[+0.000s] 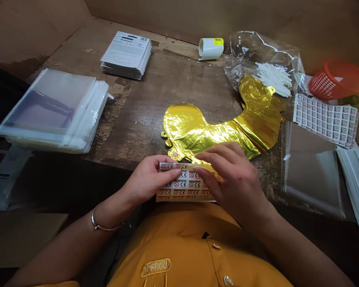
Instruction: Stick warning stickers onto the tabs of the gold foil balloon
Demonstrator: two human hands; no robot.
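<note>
In front of my body is a sheet of CE-mark stickers (179, 184), tilted up at the table's front edge. My left hand (149, 177) grips its left end, thumb on top and fingers behind. Over its upper right part is my right hand (231, 171), with thumb and forefinger brought close at the sticker rows; whether a sticker is between them I cannot make out. Just beyond both hands lies a flat gold foil balloon (191, 123), curved and wrinkled, with small tabs along its edge. A small round mark sits on its lower left tab.
Clear plastic sleeves (60, 107) are stacked at left, with packaged cards (127, 54) behind. A white label roll (211, 48), a clear bag of white sticks (272, 77), a red basket (326, 83), another sticker sheet (326, 119) and a clear sleeve (311, 167) occupy the back and right.
</note>
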